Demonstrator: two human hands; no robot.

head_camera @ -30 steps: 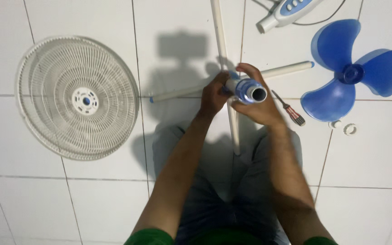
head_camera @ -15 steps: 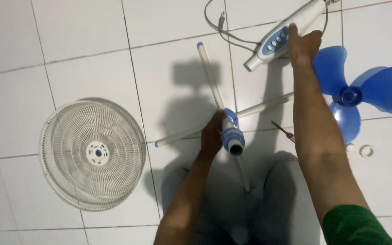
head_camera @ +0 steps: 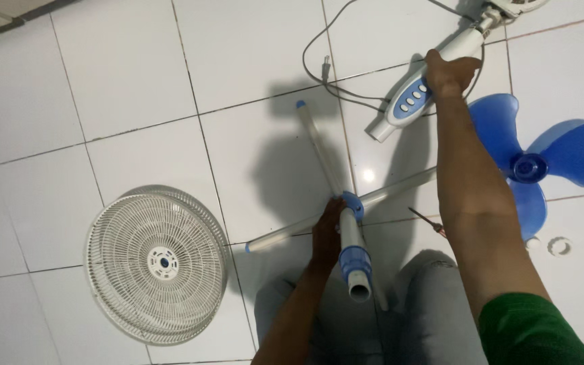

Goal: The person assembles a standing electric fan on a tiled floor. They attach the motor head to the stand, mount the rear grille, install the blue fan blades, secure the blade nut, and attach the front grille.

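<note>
Gripping the upright stand tube (head_camera: 351, 238) just above the blue hub, the left hand (head_camera: 326, 233) is wrapped around it and steadies the cross base (head_camera: 319, 145), whose 4 white legs spread flat over the tiled floor (head_camera: 136, 74). The right hand (head_camera: 449, 73) reaches to the far right and is clenched around the fan's neck with its blue control panel (head_camera: 410, 98), which lies on the tiles with its power cord (head_camera: 326, 67) curling away to the far side.

Judging by how the parts lie, the base and lower tube are already joined, while the neck is not yet on the tube. At the right, the blue 3-blade propeller (head_camera: 542, 165) lies loose, with a small white ring nut (head_camera: 560, 246) near it and a screwdriver (head_camera: 427, 222) between the arm and the base. At the near left, the white wire grille (head_camera: 157, 263) rests flat, well apart from everything else, so most of the fan is unassembled.
</note>
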